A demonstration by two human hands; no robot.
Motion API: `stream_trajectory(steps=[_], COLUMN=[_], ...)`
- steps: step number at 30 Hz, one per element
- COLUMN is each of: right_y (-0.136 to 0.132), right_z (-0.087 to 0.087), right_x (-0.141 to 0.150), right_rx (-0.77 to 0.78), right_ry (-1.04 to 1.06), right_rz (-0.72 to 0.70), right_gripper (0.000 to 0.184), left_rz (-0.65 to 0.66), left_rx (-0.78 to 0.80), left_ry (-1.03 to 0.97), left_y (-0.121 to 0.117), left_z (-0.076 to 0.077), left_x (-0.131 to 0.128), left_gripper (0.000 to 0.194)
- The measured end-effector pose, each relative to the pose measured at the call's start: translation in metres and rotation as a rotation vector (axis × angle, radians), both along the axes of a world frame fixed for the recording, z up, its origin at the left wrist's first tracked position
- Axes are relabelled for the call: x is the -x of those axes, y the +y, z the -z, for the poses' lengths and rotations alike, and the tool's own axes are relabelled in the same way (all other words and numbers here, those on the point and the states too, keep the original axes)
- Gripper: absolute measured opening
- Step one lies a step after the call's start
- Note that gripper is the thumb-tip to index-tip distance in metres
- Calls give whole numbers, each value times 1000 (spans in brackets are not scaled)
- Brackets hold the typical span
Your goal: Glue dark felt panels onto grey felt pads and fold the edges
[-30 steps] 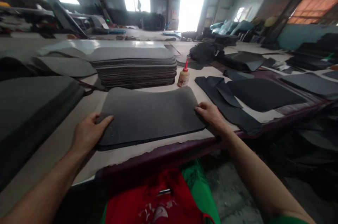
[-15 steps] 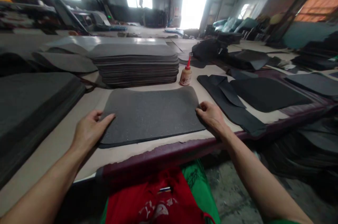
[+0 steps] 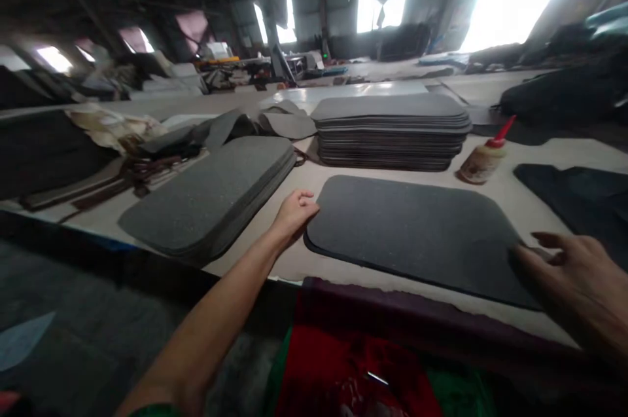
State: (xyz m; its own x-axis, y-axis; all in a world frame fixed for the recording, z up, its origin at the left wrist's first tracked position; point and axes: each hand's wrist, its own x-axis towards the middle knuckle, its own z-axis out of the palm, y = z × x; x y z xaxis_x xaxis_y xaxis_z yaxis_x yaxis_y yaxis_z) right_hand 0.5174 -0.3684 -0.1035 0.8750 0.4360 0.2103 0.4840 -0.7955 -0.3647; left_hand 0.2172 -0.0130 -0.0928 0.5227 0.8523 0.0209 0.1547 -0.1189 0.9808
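A dark grey sheet (image 3: 412, 227) with rounded corners lies flat on the table in front of me, with a dark layer showing along its near edge. My left hand (image 3: 296, 213) is at its left end, fingers curled and thumb pressed to the edge. At the right end is my right hand (image 3: 579, 273), slightly blurred, thumb by the sheet's edge and fingers apart. Behind the sheet rises a tall stack of similar grey sheets (image 3: 390, 132). A glue bottle (image 3: 483, 160) with a red nozzle stands right of that stack.
Another stack of grey sheets (image 3: 210, 194) lies left of my left hand, close to the table's front edge. Dark pieces (image 3: 579, 194) lie on the right. Brown strips and scraps (image 3: 152, 171) are heaped at the far left. Pale paper (image 3: 287, 266) covers the table.
My view has swung left, so the table's contents sit further right in the picture. My right hand's fingers have loosened from the sheet's edge; my left hand stays at its left end.
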Motion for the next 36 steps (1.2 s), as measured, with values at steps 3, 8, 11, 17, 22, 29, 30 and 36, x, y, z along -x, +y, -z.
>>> stream_trajectory(steps=[3,8,11,17,22,29,30,36], right_y=[0,-2,-1,3,5,3,3,2], right_z=[0,4,2,-9,-11,-11,-11,-3], right_x=[-1,-4,-3,5,9,7,7,3], right_rx=[27,-9,23,22,56,1,-5,-82], right_ry=[-3,29,66,173,163,191,189,66], right_rz=[-12,-27,-15,40,58,48,44,-41], right_gripper=[64,59,61,68,68,63,61,47], left_rz=[22,22,2,-37,-27,4,9,22], left_rx=[-1,-20,-56,-180,-233,-301,-315,-415], left_ry=[-12,-2,36,136,173,213,222,307], left_y=[-3,-4,-3,2,4,6,7,6], left_z=[-3,-4,-2,5,10,12,13,15], left_x=[3,5,5,5,7,11,11,12], left_gripper=[48,44,44,42,42,40,40,44])
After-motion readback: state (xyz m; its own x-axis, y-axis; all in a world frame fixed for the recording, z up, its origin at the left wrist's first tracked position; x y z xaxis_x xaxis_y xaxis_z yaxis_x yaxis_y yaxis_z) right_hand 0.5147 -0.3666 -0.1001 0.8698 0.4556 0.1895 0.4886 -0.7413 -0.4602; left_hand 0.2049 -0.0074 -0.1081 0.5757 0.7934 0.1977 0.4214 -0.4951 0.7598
